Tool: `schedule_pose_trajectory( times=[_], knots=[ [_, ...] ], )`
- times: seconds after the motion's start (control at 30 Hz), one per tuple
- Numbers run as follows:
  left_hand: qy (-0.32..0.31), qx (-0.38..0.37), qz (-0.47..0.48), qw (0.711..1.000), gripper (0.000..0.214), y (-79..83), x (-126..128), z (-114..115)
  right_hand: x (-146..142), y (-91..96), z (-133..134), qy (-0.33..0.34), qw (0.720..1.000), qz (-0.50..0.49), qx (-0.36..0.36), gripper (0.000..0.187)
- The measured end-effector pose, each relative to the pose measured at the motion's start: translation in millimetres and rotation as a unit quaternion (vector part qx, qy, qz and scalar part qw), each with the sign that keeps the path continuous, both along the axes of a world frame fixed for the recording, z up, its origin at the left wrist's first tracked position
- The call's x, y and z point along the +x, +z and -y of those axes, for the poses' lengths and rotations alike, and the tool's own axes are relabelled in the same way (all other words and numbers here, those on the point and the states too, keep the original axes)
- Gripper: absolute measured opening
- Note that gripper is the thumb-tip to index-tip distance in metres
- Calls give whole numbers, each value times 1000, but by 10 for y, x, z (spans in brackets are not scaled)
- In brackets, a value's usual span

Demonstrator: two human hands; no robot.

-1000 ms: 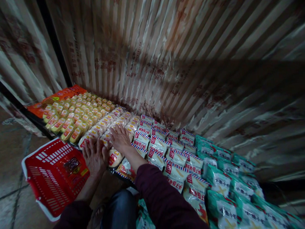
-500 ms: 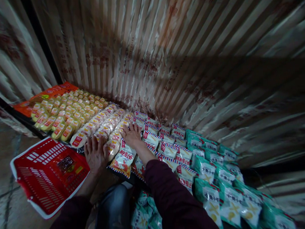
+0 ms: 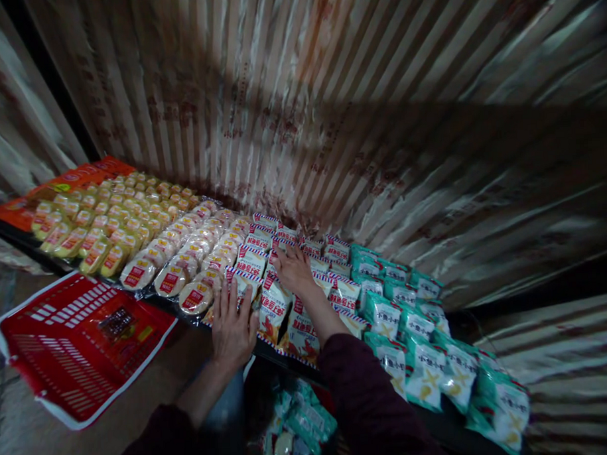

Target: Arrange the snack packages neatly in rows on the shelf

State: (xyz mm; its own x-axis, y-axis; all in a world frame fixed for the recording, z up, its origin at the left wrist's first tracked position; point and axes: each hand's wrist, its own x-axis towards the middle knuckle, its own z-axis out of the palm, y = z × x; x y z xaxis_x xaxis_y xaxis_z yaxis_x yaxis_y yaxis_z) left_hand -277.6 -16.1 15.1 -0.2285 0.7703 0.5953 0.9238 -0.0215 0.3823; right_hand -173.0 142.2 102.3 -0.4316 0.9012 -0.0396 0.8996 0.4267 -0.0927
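My left hand (image 3: 233,326) lies with fingers stretched over the front of a white snack bag with a striped edge (image 3: 245,280). Farther back, my right hand (image 3: 294,271) rests spread on top of the same kind of bags, near the middle of their rows. Both hands are open and hold nothing that I can see. Just left of my left hand are rows of round wrapped pastries (image 3: 196,297) in clear film. To the right of my right hand stand more striped bags (image 3: 344,292). A striped bag (image 3: 274,305) stands upright between the hands.
Green-and-white snack bags (image 3: 423,376) fill the right part of the shelf. Yellow wrapped cakes (image 3: 93,255) and orange packaging (image 3: 58,189) lie at the left. A red basket (image 3: 83,354) is on the floor. Loose green bags (image 3: 310,416) lie below. A ribbed covering (image 3: 280,122) rises behind.
My left hand has moved right, from the round pastries to the striped bags. My right hand has also shifted right along the bags. The view has turned slightly to the right.
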Motion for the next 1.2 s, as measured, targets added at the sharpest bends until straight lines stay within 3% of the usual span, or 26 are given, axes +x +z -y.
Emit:
schedule_pose_trajectory(
  times=[0.3,0.43,0.53,0.73,1.2],
  knots=[
    [27,11,22,999,50,-6,151,-66,140,-122,-96,19,1000,0,17,46],
    [82,2,55,995,55,-35,288,36,116,-96,-41,36,999,-16,34,45],
    [123,-4,75,990,59,-99,360,128,22,-87,-2,79,995,-38,42,40],
    [123,-12,58,991,59,-228,375,170,-321,-157,-92,142,988,-45,43,34],
    [108,31,51,992,68,-319,373,114,-591,-342,-405,76,994,-32,68,23]
  ],
)
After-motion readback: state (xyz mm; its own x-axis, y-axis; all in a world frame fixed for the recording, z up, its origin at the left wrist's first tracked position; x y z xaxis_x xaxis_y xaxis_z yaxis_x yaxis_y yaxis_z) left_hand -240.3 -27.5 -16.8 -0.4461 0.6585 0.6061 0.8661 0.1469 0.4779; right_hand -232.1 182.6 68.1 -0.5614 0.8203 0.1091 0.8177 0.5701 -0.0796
